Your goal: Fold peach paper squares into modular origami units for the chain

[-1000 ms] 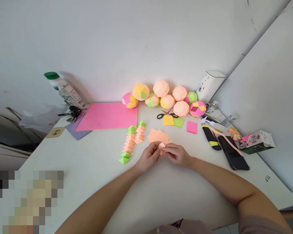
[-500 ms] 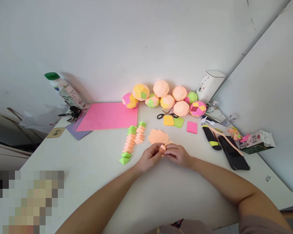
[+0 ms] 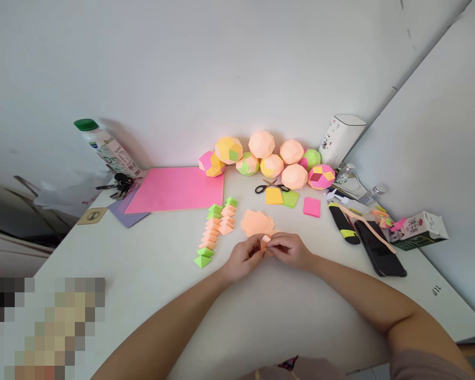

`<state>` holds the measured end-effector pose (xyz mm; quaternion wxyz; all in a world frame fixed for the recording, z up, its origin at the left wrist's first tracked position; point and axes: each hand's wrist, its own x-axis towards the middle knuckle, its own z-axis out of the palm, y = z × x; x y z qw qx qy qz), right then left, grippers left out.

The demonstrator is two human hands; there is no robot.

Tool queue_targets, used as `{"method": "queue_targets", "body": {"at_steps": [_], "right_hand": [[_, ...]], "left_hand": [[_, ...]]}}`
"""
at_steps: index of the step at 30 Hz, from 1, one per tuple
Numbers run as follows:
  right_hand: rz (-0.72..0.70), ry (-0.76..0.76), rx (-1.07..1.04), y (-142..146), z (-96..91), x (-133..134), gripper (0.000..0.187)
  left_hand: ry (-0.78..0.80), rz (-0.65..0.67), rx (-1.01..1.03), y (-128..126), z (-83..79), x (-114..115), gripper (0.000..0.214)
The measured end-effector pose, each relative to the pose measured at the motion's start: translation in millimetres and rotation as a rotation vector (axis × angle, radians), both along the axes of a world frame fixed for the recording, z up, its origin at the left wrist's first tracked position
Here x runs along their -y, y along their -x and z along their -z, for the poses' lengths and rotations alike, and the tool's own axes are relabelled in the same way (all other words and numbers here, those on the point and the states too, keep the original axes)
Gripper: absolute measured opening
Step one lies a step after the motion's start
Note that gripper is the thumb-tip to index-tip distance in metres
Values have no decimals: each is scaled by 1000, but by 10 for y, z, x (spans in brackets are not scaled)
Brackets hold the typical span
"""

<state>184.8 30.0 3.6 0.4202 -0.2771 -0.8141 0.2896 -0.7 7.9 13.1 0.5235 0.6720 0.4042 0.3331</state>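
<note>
Between my two hands is a small folded piece of peach paper (image 3: 265, 243), pinched from both sides. My left hand (image 3: 243, 257) grips its left side with thumb and fingers. On the other side my right hand (image 3: 291, 250) has its fingertips closed on the same piece. Just beyond the hands lies a loose stack of peach paper squares (image 3: 256, 222). To the left, folded paper units (image 3: 210, 232) in green and peach stand in two overlapping rows. The fingers hide part of the held paper.
Several faceted paper balls (image 3: 261, 144) line the wall. Scissors (image 3: 272, 186) lie behind yellow (image 3: 274, 196), green (image 3: 291, 198) and pink (image 3: 312, 207) paper squares. A pink sheet (image 3: 178, 190) spreads at left; a cutter (image 3: 343, 224), phone (image 3: 376, 248) and milk carton (image 3: 419, 230) are at right.
The fingers have shifted slightly around the peach paper, and it is turned a little differently. Both hands still hold it in nearly the same spot.
</note>
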Motion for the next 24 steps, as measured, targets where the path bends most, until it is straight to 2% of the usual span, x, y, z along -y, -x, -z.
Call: {"method": "queue_targets", "body": {"at_steps": [3,7,12,15,18,24], "right_hand": [[12,86,-2,-4,-8,13,9],[57,317,-15,-14,-8,45,4],[38,511,-52,-18,-21,39,25],[30,576,11,-11,-42,25,25],[38,561,45,-2,-59,22,20],[-12,364,85,2,-43,13,5]], "left_hand": [[-8,1,-43,-2,15,5,26],[-28,-16,-39,-8,58,1,26],[-32,-25,0,-6,99,0,32],[-64,-18,-10,-10,115,4,31],[-120,-31,-34,-19,134,8,34],[-327,-1,-142,-31,187,13,39]]}}
